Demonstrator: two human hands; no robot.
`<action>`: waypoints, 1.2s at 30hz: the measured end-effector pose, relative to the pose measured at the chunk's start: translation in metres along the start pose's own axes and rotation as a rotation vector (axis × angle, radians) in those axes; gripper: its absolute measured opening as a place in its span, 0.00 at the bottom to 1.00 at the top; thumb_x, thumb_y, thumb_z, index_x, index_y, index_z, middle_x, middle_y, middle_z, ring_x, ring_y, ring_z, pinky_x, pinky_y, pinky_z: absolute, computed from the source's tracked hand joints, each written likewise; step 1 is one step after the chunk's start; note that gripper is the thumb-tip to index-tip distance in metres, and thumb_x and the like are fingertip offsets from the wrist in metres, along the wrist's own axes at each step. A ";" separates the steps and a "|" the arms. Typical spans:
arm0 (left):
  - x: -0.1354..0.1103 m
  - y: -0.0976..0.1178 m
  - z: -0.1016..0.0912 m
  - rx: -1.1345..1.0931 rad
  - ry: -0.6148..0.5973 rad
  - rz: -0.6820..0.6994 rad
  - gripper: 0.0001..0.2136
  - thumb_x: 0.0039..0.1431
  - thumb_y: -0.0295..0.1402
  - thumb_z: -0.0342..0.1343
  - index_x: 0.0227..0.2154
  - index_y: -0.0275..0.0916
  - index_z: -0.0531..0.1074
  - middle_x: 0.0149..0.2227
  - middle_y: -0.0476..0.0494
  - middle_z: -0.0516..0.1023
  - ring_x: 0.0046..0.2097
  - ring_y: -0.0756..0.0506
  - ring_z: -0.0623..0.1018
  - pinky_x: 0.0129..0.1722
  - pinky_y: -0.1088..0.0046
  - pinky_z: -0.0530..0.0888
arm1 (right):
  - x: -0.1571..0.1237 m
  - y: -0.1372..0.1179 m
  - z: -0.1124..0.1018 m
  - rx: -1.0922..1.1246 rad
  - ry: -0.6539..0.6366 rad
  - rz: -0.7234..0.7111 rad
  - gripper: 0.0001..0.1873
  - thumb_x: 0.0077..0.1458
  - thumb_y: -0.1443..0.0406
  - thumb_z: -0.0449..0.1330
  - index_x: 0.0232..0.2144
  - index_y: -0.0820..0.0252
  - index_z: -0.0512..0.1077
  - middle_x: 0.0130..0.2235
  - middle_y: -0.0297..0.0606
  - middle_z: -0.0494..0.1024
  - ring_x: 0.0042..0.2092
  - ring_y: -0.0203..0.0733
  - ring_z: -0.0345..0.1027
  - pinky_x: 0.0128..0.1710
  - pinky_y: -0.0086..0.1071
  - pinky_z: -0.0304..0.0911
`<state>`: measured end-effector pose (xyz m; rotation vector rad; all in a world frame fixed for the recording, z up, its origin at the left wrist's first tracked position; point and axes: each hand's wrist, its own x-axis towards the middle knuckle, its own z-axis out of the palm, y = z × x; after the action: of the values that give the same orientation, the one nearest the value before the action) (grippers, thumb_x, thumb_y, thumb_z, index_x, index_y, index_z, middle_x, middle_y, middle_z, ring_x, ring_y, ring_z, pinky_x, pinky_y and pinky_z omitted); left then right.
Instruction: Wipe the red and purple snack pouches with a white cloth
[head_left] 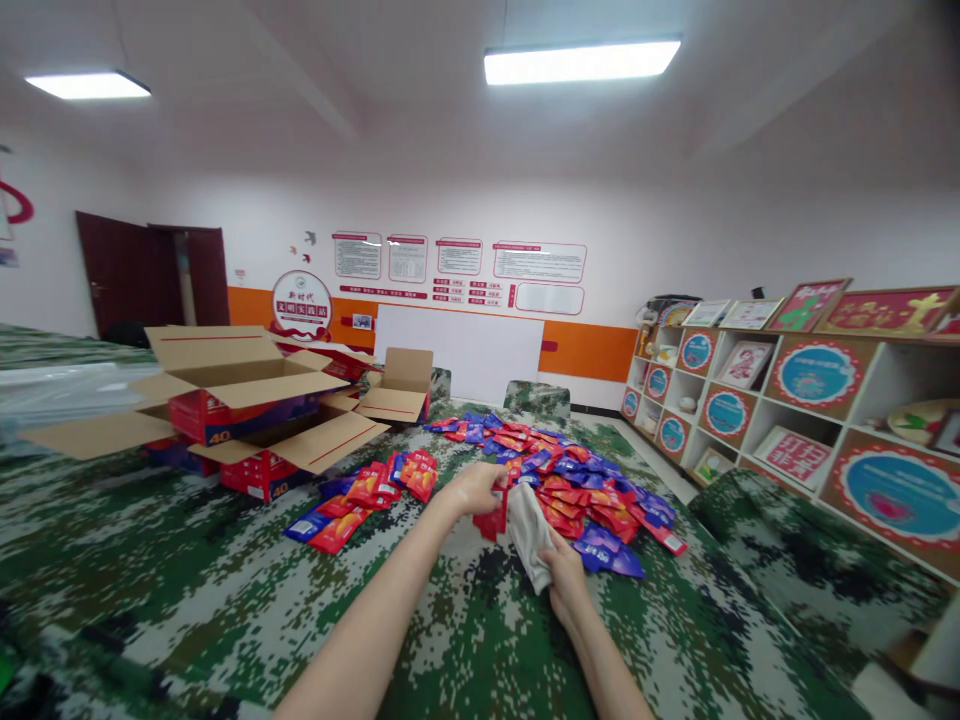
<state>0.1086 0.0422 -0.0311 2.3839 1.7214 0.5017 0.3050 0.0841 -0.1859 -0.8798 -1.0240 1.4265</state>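
Note:
My left hand (475,488) is closed on a red packet (493,521), held just above the camouflage table cloth (187,590). Right beside it, my right hand (564,578) grips a pale cloth bag (528,532) from below. The red packet sits at the bag's upper end. Behind both hands lies a big pile of red and blue packets (577,480). A smaller heap of red and blue packets (367,495) lies to the left of my left hand.
Open cardboard boxes (240,400) with red cartons inside stand at the left; a smaller open box (401,390) sits further back. Shelves with framed pictures (795,410) line the right wall. A white board (461,350) leans against the far wall. A dark door (131,275) is at far left.

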 end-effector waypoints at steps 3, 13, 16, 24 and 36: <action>-0.018 0.014 0.009 0.076 0.163 0.088 0.07 0.54 0.25 0.47 0.34 0.40 0.67 0.40 0.46 0.69 0.44 0.45 0.68 0.45 0.71 0.64 | 0.001 0.001 -0.002 0.060 0.003 -0.002 0.37 0.30 0.70 0.58 0.49 0.64 0.70 0.38 0.38 0.80 0.38 0.49 0.74 0.35 0.35 0.69; -0.091 0.009 0.099 0.077 0.224 0.101 0.10 0.52 0.22 0.46 0.36 0.41 0.65 0.43 0.44 0.67 0.46 0.44 0.67 0.45 0.68 0.67 | -0.006 0.001 -0.002 0.025 0.040 -0.051 0.36 0.31 0.71 0.56 0.49 0.65 0.70 0.36 0.38 0.81 0.35 0.47 0.74 0.30 0.32 0.68; -0.105 -0.001 0.103 0.020 0.191 0.136 0.15 0.53 0.28 0.50 0.46 0.41 0.64 0.52 0.43 0.65 0.53 0.42 0.65 0.52 0.65 0.65 | -0.007 -0.005 0.000 -0.109 0.028 -0.123 0.34 0.33 0.70 0.55 0.49 0.66 0.71 0.38 0.39 0.80 0.40 0.49 0.73 0.37 0.37 0.68; -0.120 -0.019 0.110 -0.010 0.100 0.151 0.23 0.58 0.33 0.48 0.58 0.42 0.56 0.59 0.43 0.61 0.58 0.42 0.63 0.58 0.64 0.61 | -0.042 -0.021 0.036 -0.909 -0.401 -0.741 0.33 0.42 0.75 0.47 0.51 0.56 0.69 0.55 0.39 0.69 0.57 0.44 0.60 0.58 0.46 0.52; -0.124 -0.018 0.105 -0.013 -0.003 0.125 0.16 0.62 0.35 0.43 0.51 0.42 0.64 0.50 0.41 0.71 0.50 0.41 0.70 0.51 0.64 0.67 | -0.070 -0.030 0.070 -1.267 -0.732 -0.672 0.29 0.47 0.71 0.53 0.54 0.55 0.66 0.55 0.43 0.69 0.54 0.45 0.63 0.55 0.36 0.56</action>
<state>0.0949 -0.0622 -0.1564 2.4933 1.5695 0.5249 0.2579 0.0069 -0.1362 -0.6793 -2.6014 0.3545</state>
